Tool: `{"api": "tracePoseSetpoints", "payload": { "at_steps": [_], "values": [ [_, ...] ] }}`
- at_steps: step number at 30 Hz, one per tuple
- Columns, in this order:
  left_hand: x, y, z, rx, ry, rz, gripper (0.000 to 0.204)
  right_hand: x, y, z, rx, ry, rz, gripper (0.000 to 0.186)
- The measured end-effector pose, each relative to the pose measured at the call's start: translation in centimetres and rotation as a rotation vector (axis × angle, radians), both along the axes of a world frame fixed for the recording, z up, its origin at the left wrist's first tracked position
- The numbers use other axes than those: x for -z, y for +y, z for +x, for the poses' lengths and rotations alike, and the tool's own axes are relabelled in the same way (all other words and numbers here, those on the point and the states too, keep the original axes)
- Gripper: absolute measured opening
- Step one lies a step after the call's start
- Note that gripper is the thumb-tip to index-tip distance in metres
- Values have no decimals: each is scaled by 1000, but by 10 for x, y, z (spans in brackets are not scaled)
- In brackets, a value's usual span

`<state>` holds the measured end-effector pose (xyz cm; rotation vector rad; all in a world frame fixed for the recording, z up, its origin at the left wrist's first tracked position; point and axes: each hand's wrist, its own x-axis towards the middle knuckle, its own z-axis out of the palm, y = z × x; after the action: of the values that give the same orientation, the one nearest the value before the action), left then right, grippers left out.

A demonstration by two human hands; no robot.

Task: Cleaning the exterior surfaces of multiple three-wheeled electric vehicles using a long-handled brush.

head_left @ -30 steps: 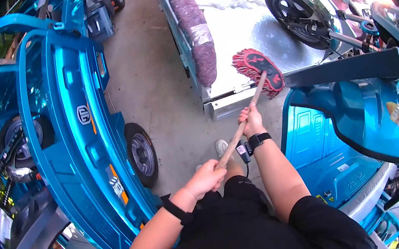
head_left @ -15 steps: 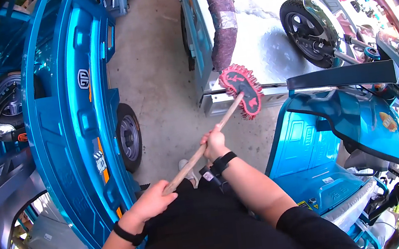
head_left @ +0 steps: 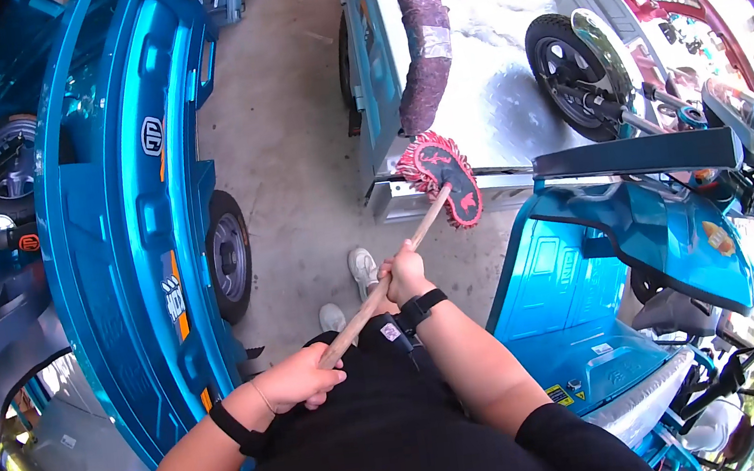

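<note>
A duster (head_left: 448, 173) with a red shaggy fringe, a dark oval back and a pale wooden handle slants up to the right in front of me. My left hand (head_left: 299, 379) is wrapped around the handle's lower end, close to my body. Farther up the stick, my right hand (head_left: 403, 275) is closed around it. The duster's head is by the tail edge of a silver metal cargo bed (head_left: 504, 177), just below a rolled purple-grey padded bundle (head_left: 422, 42). I cannot tell whether the fringe touches the metal.
On the left stands a long blue cargo-tricycle side panel (head_left: 117, 267) with a black wheel (head_left: 230, 256) beneath. A blue vehicle cab (head_left: 583, 304) with a dark bar (head_left: 636, 157) is close on the right. A loose-looking front wheel (head_left: 569, 75) rests on the cargo bed. Concrete floor (head_left: 289, 133) runs between.
The duster's head has shifted slightly left, with both hands still on the handle. One of my feet has come forward into view, and the vehicles sit a little farther left in the picture.
</note>
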<state>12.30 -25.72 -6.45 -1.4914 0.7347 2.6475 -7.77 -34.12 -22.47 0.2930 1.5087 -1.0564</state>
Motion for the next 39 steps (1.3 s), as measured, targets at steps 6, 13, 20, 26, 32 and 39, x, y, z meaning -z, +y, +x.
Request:
{"api": "tracePoseSetpoints", "payload": {
  "at_steps": [6, 13, 20, 26, 32, 39],
  "values": [
    [-5, -22, 4, -51, 49, 86, 17, -37, -18, 7, 3, -62, 20, 35],
    [-16, -45, 6, 31, 6, -24, 20, -43, -35, 2, -2, -99, 76, 33],
    [8, -57, 20, -69, 205, 47, 19, -58, -56, -1, -60, -32, 51, 19],
    [33, -79, -36, -246, 287, -12, 17, -38, -116, -51, -256, 16, -46, 17],
    [44, -136, -92, -7, -2, -373, 23, 20, -188, -121, -256, -159, -143, 8],
    [44, -140, -123, 15, -151, -527, 26, 10, -210, -131, -445, -198, -296, 12]
  ]
}}
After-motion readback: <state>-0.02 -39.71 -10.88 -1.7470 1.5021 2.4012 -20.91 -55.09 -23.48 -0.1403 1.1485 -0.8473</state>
